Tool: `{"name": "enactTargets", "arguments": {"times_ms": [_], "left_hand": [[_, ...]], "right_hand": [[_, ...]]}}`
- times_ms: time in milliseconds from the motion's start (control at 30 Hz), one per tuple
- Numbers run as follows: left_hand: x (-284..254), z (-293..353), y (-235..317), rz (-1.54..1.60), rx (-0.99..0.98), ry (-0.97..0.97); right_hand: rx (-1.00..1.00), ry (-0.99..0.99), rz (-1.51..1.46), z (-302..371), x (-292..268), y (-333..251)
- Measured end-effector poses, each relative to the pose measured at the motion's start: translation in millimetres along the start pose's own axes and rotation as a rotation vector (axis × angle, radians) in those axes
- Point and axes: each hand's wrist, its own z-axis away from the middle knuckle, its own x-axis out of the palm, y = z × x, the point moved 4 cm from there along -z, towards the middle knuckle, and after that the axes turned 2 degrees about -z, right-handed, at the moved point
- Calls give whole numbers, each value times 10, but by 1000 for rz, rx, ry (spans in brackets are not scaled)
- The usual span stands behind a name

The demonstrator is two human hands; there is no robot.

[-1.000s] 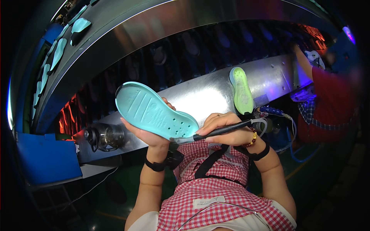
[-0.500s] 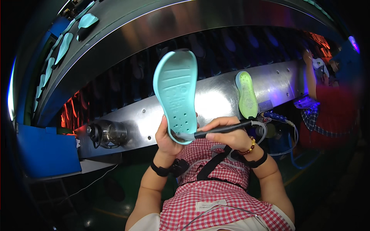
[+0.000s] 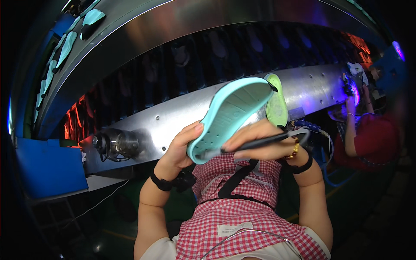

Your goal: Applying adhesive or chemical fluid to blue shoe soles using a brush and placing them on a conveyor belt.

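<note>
the sole (image 3: 232, 117) is gripped at its lower end by the left hand (image 3: 182, 149), fingers closed round the edge; its long axis runs up and to the right. the right hand (image 3: 260, 145) is closed on a dark tool (image 3: 260, 142), whose tip is laid against the sole's lower end. a green sole (image 3: 276, 104) stands just behind, against the steel panel (image 3: 164, 119). a co-worker's sleeve (image 3: 372, 143) is seen well apart at right.

A long curved metal shelf (image 3: 173, 117) is seen running behind the grip, from lower left to upper right. A yellow-green sole (image 3: 276, 106) is stood on it, just beyond the grip. A metal motor housing (image 3: 116, 144) is mounted at its front, left of the grip. Pale teal soles (image 3: 65, 47) are lined along an upper ledge (image 3: 130, 26), far up and left.
</note>
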Motion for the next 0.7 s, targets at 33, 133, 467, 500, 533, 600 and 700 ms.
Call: {"name": "enactTargets", "arguments": {"times_ms": [33, 133, 467, 500, 533, 600, 700], "left_hand": [[2, 1, -10, 3, -3, -3], [-79, 46, -69, -76, -124, -19], [-178, 182, 11, -172, -247, -89], [-231, 211, 7, -78, -268, -65], [-282, 231, -11, -34, -238, -74], [-316, 265, 39, -70, -206, -108], [-405, 336, 57, -155, -146, -133]], "right_hand": [[8, -99, -65, 3, 68, 46], [-21, -243, -89, 37, 37, 1], [-19, -400, 65, 7, -46, -213], [-29, -295, 44, 6, -76, -206], [-40, -189, 22, 10, -112, -188], [-33, -133, -1, 94, -108, -27], [-46, -159, -2, 224, -30, -25]]}}
